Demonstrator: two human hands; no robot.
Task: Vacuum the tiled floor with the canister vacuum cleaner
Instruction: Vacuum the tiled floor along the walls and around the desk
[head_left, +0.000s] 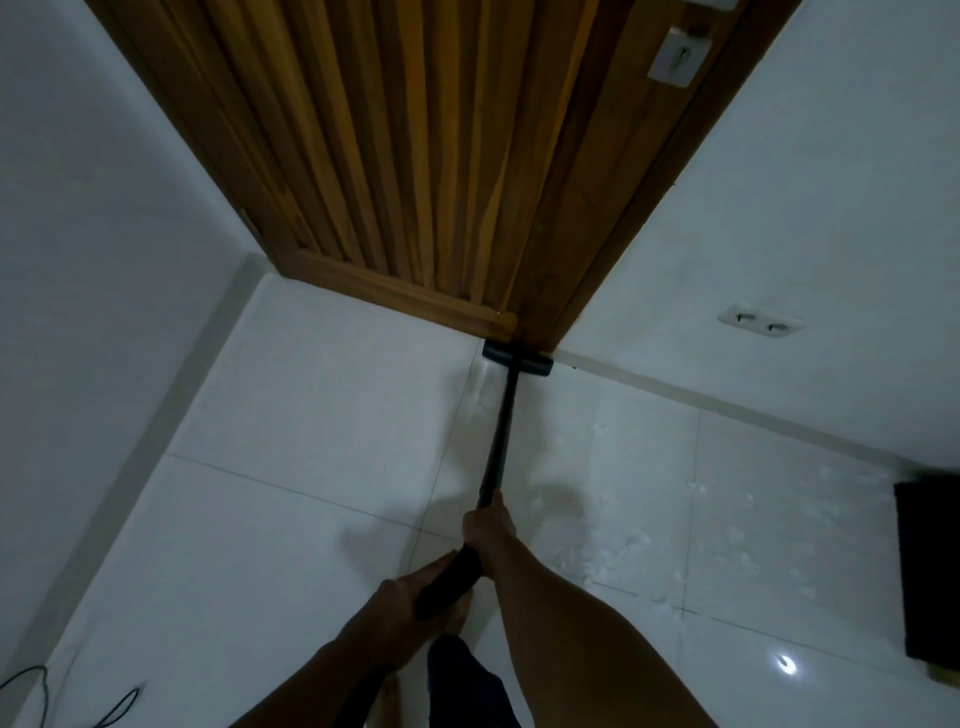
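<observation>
A black vacuum wand (500, 431) runs from my hands to a flat black floor nozzle (517, 358), which rests on the white tiled floor (322, 415) against the bottom corner of the wooden door (415, 156). My right hand (488, 522) grips the wand's lower shaft. My left hand (408, 592) holds the thicker black handle end just behind it. White crumbs (639, 551) are scattered over the tiles to the right of the wand. The canister itself is out of view.
White walls close in on the left and right of the door. A wall socket (759, 322) sits low on the right wall. A dark box-like object (930, 571) stands at the right edge. A black cable (111, 712) lies at the bottom left.
</observation>
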